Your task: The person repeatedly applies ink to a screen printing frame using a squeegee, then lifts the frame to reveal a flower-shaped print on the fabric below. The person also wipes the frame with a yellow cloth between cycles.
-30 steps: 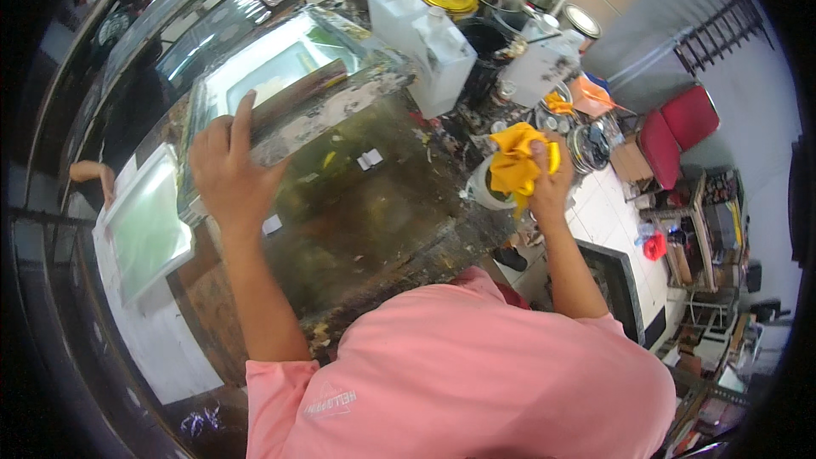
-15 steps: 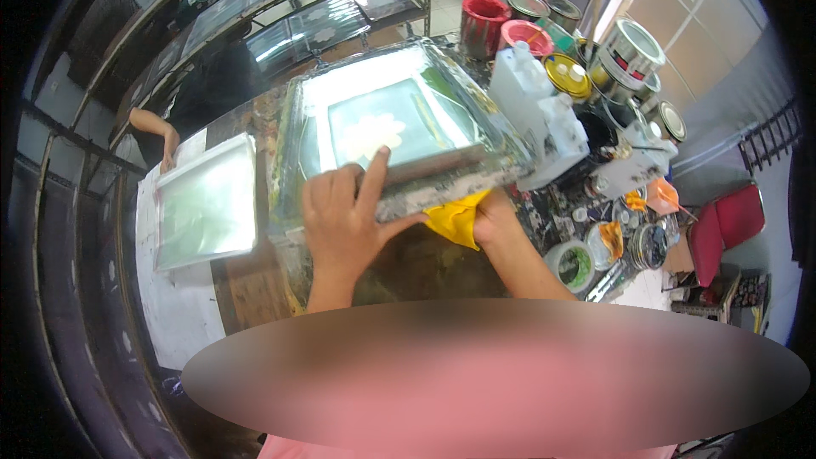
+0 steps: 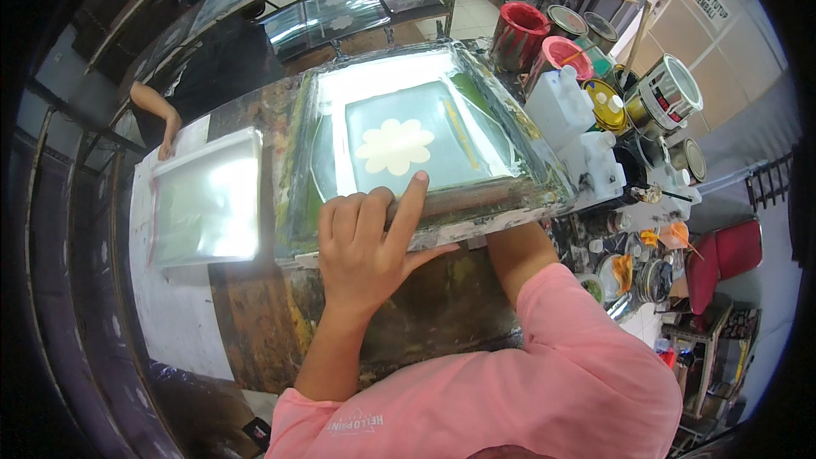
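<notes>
A screen printing frame point(image 3: 480, 195) is raised at its near edge above the stained table. Its pale blue mesh shows a cream flower shape point(image 3: 395, 146). My left hand point(image 3: 365, 246) holds the near rim, fingers curled over it, index finger stretched toward the flower and thumb along the front edge. My right forearm point(image 3: 517, 257) reaches beneath the frame. The frame hides that hand and whatever it may hold.
A stack of clear plastic sheets point(image 3: 208, 204) lies to the left on white paper point(image 3: 174, 314), another person's hand point(image 3: 167, 146) beside it. Paint cans point(image 3: 667, 93), white jugs point(image 3: 557, 110) and jars crowd the right side. A red chair point(image 3: 722, 263) stands beyond.
My right hand and the yellow cloth it held have gone out of sight under the frame. My left hand stays on the rim. The view has shifted, and my sleeves now show.
</notes>
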Available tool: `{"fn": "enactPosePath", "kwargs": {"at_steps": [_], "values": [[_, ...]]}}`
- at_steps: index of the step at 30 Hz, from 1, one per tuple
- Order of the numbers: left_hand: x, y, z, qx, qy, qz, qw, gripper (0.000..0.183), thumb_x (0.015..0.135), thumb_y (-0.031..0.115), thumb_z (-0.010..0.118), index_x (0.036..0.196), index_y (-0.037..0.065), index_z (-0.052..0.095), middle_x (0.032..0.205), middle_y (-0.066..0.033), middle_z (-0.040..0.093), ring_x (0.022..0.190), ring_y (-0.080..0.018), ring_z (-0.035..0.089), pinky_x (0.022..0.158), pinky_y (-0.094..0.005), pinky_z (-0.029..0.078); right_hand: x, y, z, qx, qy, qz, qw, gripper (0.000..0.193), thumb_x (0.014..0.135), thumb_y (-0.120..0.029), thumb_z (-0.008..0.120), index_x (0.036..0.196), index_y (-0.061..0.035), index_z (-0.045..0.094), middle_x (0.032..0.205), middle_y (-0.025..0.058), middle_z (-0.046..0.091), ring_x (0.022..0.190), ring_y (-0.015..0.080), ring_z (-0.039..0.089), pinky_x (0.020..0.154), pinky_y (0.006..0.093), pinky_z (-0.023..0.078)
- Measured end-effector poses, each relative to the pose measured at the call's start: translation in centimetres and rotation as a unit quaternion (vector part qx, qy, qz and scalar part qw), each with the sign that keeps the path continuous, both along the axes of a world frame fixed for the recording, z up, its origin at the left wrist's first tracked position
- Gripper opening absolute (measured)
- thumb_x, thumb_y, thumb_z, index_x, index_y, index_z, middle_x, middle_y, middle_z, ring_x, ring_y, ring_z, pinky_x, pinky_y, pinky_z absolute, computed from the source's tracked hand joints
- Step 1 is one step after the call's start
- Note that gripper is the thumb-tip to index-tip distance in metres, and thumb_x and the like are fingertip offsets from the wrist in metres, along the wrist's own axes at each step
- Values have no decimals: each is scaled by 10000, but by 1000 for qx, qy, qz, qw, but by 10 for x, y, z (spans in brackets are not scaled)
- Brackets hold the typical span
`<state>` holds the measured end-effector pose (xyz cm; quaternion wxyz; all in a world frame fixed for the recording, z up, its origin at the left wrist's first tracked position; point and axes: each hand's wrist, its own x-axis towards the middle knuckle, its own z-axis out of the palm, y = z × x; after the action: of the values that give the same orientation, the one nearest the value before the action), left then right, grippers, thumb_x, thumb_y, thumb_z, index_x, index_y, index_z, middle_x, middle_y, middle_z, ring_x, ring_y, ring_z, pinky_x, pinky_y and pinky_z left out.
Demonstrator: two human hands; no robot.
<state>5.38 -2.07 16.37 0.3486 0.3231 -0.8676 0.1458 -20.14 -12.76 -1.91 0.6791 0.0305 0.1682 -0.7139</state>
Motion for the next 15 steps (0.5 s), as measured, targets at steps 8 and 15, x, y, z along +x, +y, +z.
{"fn": "enactPosePath", "kwargs": {"at_steps": [8, 15], "values": [[2, 1, -4, 8, -3, 10, 1000, 851, 647, 671, 842, 1303, 143, 721, 952, -45, 579, 864, -259, 538, 763, -419, 440, 23, 149, 55, 1, 21, 30, 999, 409, 1055, -414, 546, 1299, -99, 635, 1296, 140, 678, 1139, 323, 675, 949, 529, 588], [-1, 3, 6, 12, -3, 11, 1000, 820, 670, 634, 832, 1330, 162, 710, 945, -29, 564, 855, -235, 545, 779, -416, 443, 4, 31, 5, 13, -8, 3, 1000, 401, 1031, -431, 567, 1271, -117, 638, 1188, 127, 701, 996, 308, 685, 786, 477, 597]]}}
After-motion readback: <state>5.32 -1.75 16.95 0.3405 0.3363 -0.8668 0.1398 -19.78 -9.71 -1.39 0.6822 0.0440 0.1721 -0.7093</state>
